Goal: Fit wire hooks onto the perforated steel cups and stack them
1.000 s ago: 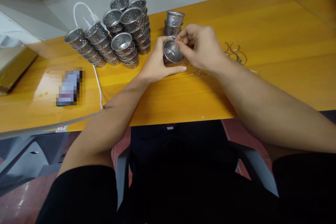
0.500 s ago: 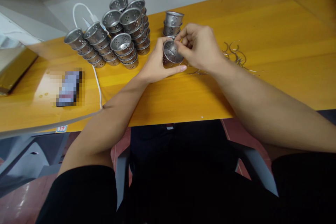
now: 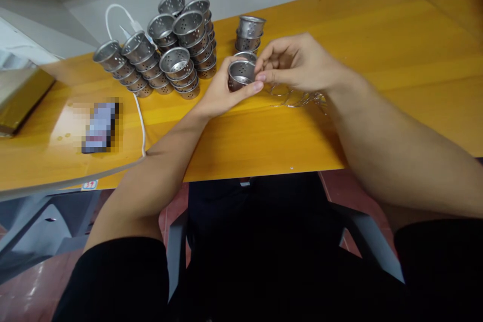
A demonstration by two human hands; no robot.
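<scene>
roughly upright metal cup (image 3: 240, 74), mouth up

The bench (image 3: 245, 147) is orange-yellow with streaky grain, the cups (image 3: 240, 77) silver-grey with a dotted pattern, the cable (image 3: 140, 119) white, the sleeves (image 3: 113, 279) black.

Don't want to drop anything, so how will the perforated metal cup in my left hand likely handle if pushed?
The perforated metal cup in your left hand is probably light for its size, being hollow and pierced with holes. Being metal, it should feel fairly stiff. Laid on its side, it might roll, since its mouth is round.
</scene>
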